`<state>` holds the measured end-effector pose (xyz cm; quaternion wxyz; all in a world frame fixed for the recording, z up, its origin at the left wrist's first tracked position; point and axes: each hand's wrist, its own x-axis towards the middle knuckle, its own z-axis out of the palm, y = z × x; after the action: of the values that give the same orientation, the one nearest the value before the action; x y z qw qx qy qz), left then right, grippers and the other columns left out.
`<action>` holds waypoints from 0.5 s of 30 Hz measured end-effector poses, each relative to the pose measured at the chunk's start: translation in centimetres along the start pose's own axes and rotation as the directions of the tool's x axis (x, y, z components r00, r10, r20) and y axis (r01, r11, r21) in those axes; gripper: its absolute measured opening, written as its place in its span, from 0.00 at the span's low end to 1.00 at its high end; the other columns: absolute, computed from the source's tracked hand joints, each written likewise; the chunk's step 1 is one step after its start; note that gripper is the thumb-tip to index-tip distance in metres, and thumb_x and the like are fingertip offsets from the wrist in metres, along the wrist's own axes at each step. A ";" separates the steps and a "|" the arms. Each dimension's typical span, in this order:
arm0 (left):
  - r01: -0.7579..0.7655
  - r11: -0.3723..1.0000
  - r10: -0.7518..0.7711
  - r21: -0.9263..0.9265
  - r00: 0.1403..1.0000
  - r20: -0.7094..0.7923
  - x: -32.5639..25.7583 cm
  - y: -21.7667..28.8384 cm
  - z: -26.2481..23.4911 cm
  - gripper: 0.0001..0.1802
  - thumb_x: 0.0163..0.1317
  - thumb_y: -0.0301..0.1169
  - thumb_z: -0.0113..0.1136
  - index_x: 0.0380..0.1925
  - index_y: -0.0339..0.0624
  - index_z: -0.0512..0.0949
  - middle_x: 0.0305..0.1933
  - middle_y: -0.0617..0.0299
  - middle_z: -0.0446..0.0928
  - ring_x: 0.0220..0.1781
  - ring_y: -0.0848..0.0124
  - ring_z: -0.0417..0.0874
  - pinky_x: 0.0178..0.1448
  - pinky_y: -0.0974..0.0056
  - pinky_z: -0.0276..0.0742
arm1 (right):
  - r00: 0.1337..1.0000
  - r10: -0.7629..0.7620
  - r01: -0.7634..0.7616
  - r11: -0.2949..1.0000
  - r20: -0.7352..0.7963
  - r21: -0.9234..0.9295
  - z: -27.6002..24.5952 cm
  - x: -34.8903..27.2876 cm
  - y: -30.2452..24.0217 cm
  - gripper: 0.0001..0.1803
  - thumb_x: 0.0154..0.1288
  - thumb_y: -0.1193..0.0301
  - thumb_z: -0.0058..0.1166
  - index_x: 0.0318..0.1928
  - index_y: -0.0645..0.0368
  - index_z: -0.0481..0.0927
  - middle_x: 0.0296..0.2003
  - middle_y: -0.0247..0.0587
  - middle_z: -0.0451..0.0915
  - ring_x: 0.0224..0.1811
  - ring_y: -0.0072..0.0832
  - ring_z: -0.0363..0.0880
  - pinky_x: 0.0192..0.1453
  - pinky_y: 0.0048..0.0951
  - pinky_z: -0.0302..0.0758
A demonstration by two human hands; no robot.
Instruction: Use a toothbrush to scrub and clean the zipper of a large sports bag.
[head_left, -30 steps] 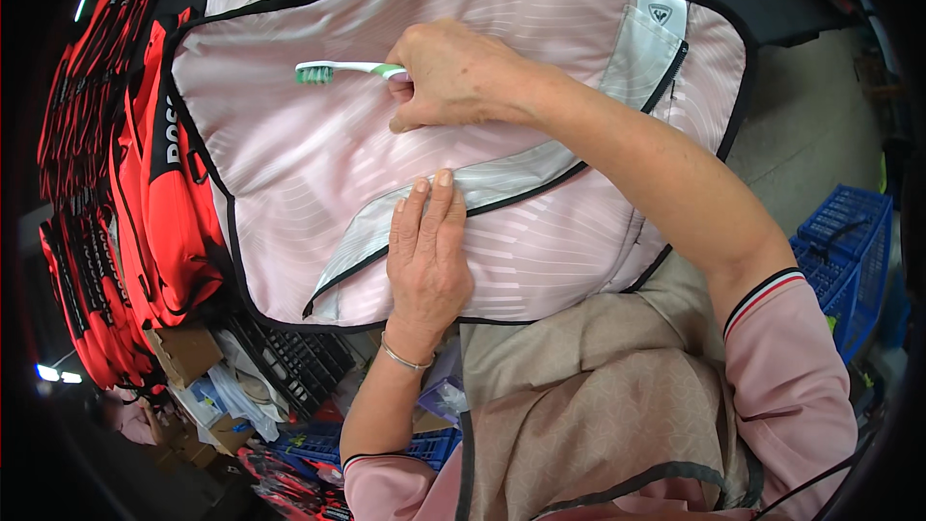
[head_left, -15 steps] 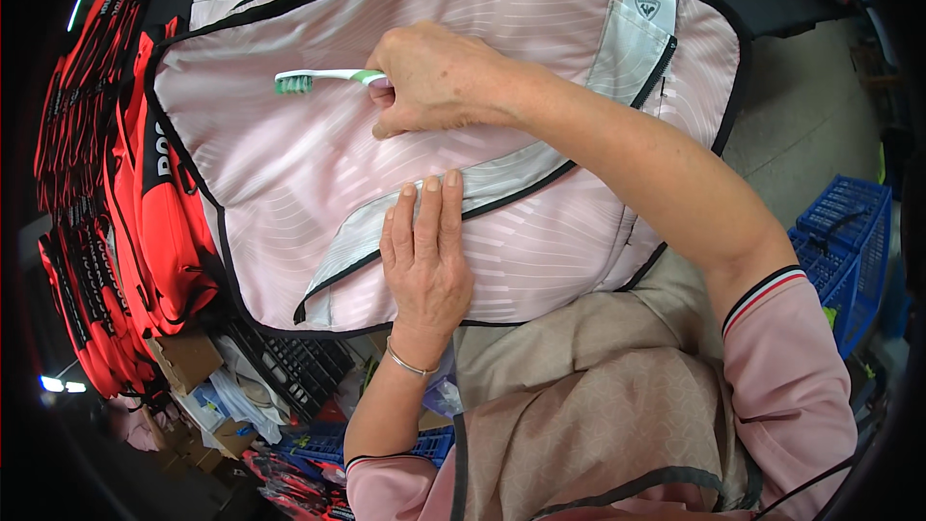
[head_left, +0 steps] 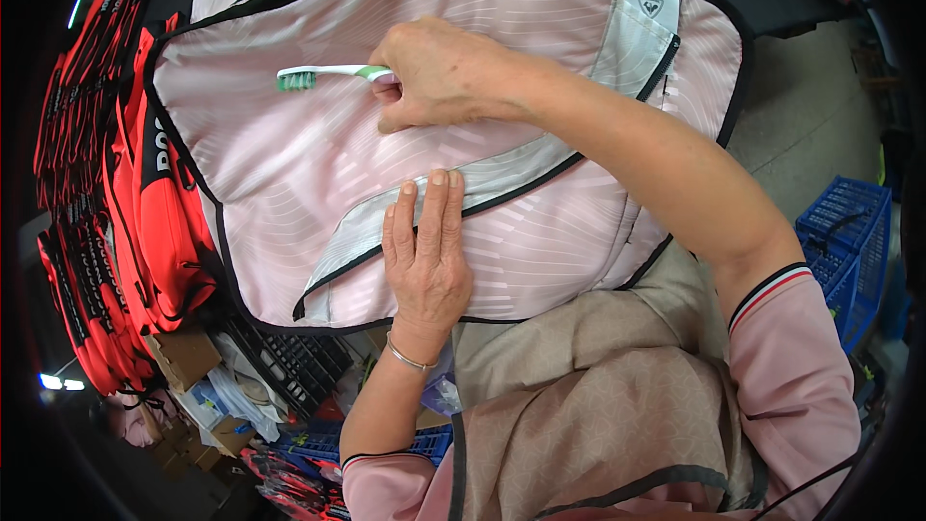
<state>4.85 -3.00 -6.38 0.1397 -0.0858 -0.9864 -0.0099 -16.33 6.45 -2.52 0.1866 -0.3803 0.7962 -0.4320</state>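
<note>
head cam | worn on head | looks steeply down | close over pink bag lining [head_left: 289,164]

To your left a stack of red and black bags [head_left: 106,193] stands on edge, packed close together. Below it you have cardboard boxes [head_left: 183,357], a black keyboard [head_left: 289,367] and crumpled white wrapping [head_left: 236,396] lying jumbled together. At the right edge blue plastic crates [head_left: 849,241] sit on the grey floor [head_left: 801,125]. A beige apron [head_left: 598,405] covers your lap.
</note>
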 end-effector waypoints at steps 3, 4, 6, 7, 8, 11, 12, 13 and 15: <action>-0.009 1.000 0.009 -0.005 1.000 -0.003 -0.3 -0.1 0.1 0.31 0.60 0.20 0.50 0.66 0.45 0.76 0.74 0.63 0.68 0.75 0.56 0.66 0.75 0.50 0.63 | 0.999 -0.031 0.031 0.999 -0.012 0.006 0.0 -0.1 0.2 0.13 0.46 0.66 0.65 0.27 0.66 0.81 0.20 0.50 0.80 0.25 0.42 0.81 0.35 0.39 0.78; -0.007 1.000 0.007 -0.006 1.000 -0.004 -0.4 -0.1 0.1 0.31 0.60 0.20 0.50 0.66 0.45 0.76 0.74 0.63 0.68 0.75 0.56 0.66 0.75 0.50 0.63 | 0.999 -0.037 0.037 0.999 -0.006 0.018 0.0 -0.1 0.2 0.13 0.47 0.67 0.64 0.27 0.66 0.81 0.21 0.50 0.80 0.26 0.42 0.81 0.35 0.39 0.78; -0.011 1.000 0.010 -0.014 1.000 -0.004 -0.4 -0.2 0.2 0.31 0.61 0.20 0.50 0.66 0.45 0.76 0.74 0.63 0.68 0.75 0.56 0.66 0.75 0.50 0.63 | 0.999 -0.041 0.041 0.999 -0.002 0.026 -0.3 -0.2 0.1 0.13 0.48 0.67 0.64 0.26 0.66 0.81 0.21 0.51 0.80 0.26 0.42 0.81 0.36 0.39 0.78; -0.011 1.000 0.011 -0.016 1.000 -0.006 -0.4 -0.1 0.2 0.31 0.61 0.20 0.50 0.66 0.45 0.76 0.74 0.63 0.68 0.75 0.56 0.66 0.75 0.50 0.63 | 0.998 -0.056 0.055 0.998 0.026 0.019 -0.5 -0.3 0.1 0.13 0.48 0.68 0.64 0.28 0.67 0.81 0.22 0.51 0.80 0.26 0.42 0.81 0.36 0.39 0.78; -0.009 1.000 0.009 -0.016 1.000 -0.003 -0.4 -0.1 0.2 0.30 0.61 0.20 0.51 0.66 0.45 0.76 0.73 0.63 0.69 0.75 0.56 0.66 0.75 0.51 0.63 | 0.996 -0.073 0.072 0.997 0.057 0.013 -0.8 -0.4 -0.2 0.13 0.48 0.69 0.64 0.30 0.67 0.80 0.23 0.50 0.80 0.27 0.42 0.81 0.36 0.39 0.77; -0.021 0.999 0.020 -0.031 1.000 -0.015 0.0 -0.1 -0.1 0.30 0.59 0.18 0.52 0.65 0.42 0.77 0.71 0.60 0.71 0.73 0.55 0.68 0.74 0.53 0.66 | 0.976 -0.067 0.090 0.991 0.208 -0.104 -2.7 -2.4 -0.6 0.15 0.47 0.72 0.66 0.35 0.66 0.78 0.27 0.50 0.80 0.31 0.45 0.81 0.39 0.40 0.76; -0.032 0.999 0.031 -0.041 0.999 -0.027 0.2 -0.1 -0.3 0.30 0.58 0.15 0.53 0.63 0.39 0.77 0.68 0.57 0.73 0.70 0.54 0.70 0.73 0.56 0.68 | 0.975 -0.067 0.091 0.990 0.212 -0.106 -3.1 -3.4 0.0 0.15 0.47 0.72 0.66 0.35 0.66 0.78 0.27 0.50 0.80 0.31 0.45 0.81 0.39 0.40 0.76; -0.027 0.999 0.026 -0.043 0.999 -0.028 0.2 -0.1 -0.4 0.30 0.58 0.15 0.53 0.63 0.39 0.77 0.68 0.57 0.73 0.70 0.54 0.70 0.73 0.56 0.68 | 0.983 -0.109 0.135 0.974 0.146 -0.184 -3.3 -4.6 0.8 0.17 0.46 0.72 0.67 0.38 0.66 0.79 0.31 0.52 0.82 0.36 0.48 0.82 0.42 0.43 0.78; -0.025 0.998 0.023 -0.054 0.999 -0.035 0.5 0.0 -0.5 0.33 0.55 0.15 0.53 0.64 0.39 0.76 0.66 0.56 0.74 0.69 0.55 0.71 0.72 0.55 0.67 | 0.986 -0.149 0.164 0.950 0.077 -0.266 -3.4 -5.7 1.5 0.19 0.45 0.72 0.68 0.40 0.66 0.81 0.36 0.54 0.84 0.42 0.52 0.84 0.45 0.45 0.79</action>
<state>4.50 -2.95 -5.79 0.1543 -0.1012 -0.9821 -0.0366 -15.43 13.15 -2.05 0.1202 -0.4762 0.8097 -0.3213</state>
